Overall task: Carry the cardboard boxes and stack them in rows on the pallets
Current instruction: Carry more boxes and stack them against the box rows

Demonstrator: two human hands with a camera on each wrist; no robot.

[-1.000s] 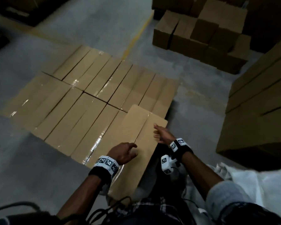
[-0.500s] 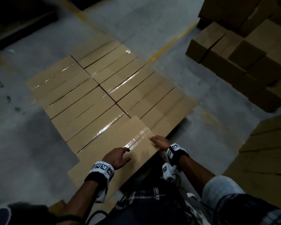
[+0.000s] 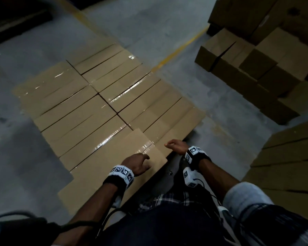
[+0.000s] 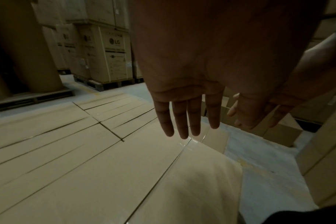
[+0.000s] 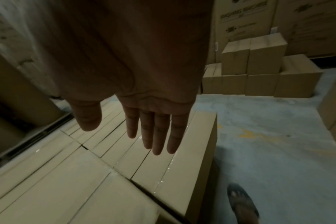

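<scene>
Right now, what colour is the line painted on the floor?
Yellow; the floor line shows best in the head view, beside the stacked boxes.

Below the fingers [image 4: 182, 121] packed cardboard boxes [image 3: 96, 110] block the way; open floor [image 5: 269, 136] lies right, loose boxes [image 5: 259, 68] stand beyond.

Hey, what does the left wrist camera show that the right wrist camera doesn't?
Only the left wrist view shows the tall LG-printed cartons on a dark pallet, and both hands at once: left hand and right hand. Only the right wrist view shows a sandalled foot on the floor and the washing machine carton. Both show open, straight fingers above the row of stacked boxes.
</scene>
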